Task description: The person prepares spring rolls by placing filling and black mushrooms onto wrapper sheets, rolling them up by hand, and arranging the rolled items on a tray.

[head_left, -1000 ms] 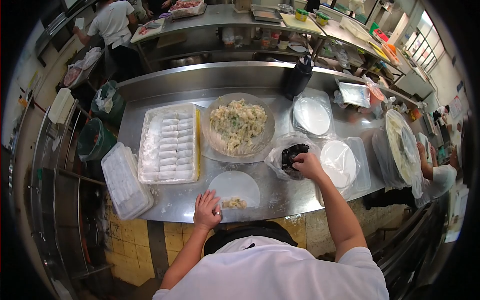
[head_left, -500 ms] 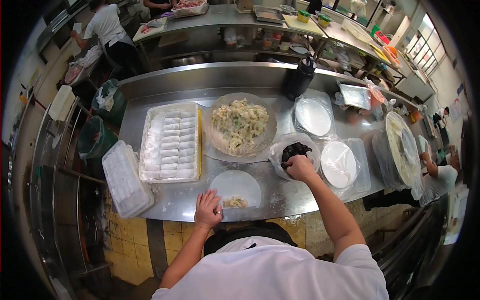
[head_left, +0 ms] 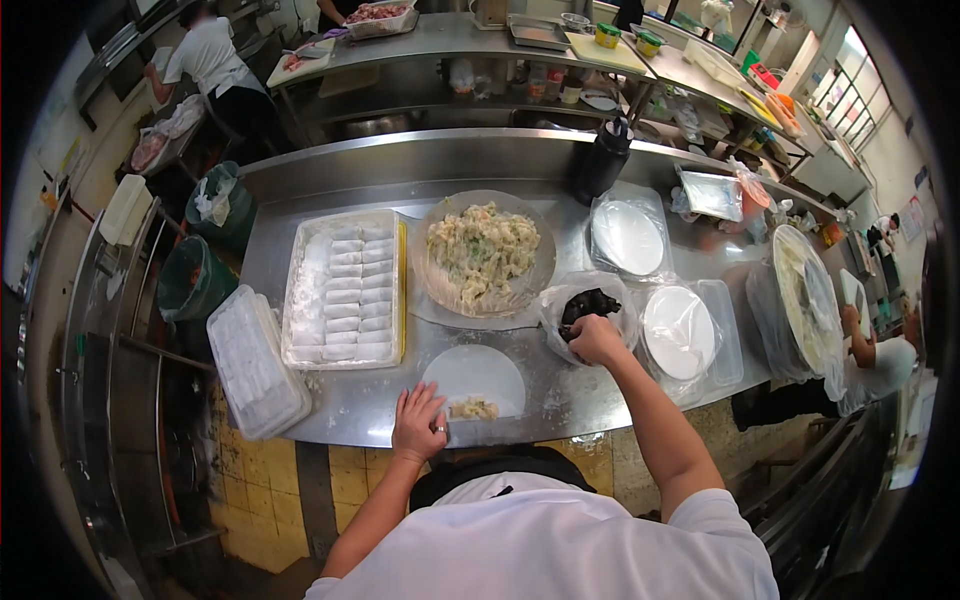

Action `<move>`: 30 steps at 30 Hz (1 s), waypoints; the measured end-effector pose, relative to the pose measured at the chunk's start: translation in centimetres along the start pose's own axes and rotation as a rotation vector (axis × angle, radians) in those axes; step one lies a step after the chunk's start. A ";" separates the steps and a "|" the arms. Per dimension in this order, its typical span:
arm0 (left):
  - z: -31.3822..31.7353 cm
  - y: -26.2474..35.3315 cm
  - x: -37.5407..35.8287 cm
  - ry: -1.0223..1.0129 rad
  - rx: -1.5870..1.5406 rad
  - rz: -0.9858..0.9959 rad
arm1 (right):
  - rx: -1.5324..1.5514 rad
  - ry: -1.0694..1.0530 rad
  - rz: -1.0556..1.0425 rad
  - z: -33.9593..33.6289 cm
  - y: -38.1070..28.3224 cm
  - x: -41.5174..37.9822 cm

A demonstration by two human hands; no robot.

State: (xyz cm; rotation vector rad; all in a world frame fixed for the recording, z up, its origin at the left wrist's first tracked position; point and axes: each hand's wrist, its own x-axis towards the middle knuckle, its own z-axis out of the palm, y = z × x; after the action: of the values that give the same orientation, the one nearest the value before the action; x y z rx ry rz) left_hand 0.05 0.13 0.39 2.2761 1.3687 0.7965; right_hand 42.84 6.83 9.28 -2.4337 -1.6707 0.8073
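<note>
On the steel table in front of me lies a thin white round wrapper sheet (head_left: 475, 372) with a straight near edge. A small strip of pale, lumpy filling (head_left: 474, 408) sits on that edge. My left hand (head_left: 418, 422) rests flat at the sheet's left side, fingers stretched out. To the right, my right hand (head_left: 596, 341) reaches down into a bowl lined with clear plastic (head_left: 629, 318). Its bent fingers are pressed into glossy black food pieces (head_left: 592, 303); the fingertips are hidden. A large plate of mixed filling (head_left: 482, 250) stands behind the sheet.
White rolls (head_left: 343, 310) lie in rows in a floured tray (head_left: 290, 335) at left, beside a lidded container (head_left: 258, 365). Stacked white wrapper rounds (head_left: 680, 332), a black bottle (head_left: 601, 158) and a large plastic-covered tub (head_left: 800, 290) stand right. Co-workers (head_left: 212, 55) are nearby.
Both hands keep nearly the same places; the right one stays in the bowl with the black pieces. The whole view has shifted slightly. The co-worker at the far left has moved a little.
</note>
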 end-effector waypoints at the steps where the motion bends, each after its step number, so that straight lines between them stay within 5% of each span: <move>1: 0.0 0.0 0.0 0.002 0.001 0.000 | 0.026 -0.020 0.003 -0.2 -0.1 -0.3; 11: 0.0 0.1 0.0 0.005 0.011 0.005 | 0.250 0.004 0.021 0.3 0.4 -0.5; 17: 0.0 0.0 0.0 0.002 0.003 0.003 | 0.745 -0.211 0.197 -2.4 0.9 -1.1; 23: -0.2 0.2 0.0 0.001 0.000 0.000 | 1.015 -0.179 0.137 -1.9 2.7 -1.1; 30: 0.0 0.0 0.0 -0.002 0.007 -0.003 | 0.799 0.044 0.061 -1.3 2.6 -1.2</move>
State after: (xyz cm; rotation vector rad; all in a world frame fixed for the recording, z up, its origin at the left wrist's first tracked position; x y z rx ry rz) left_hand 0.05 0.11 0.39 2.2783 1.3760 0.7896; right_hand 45.32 5.01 9.90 -1.9098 -0.9723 1.1374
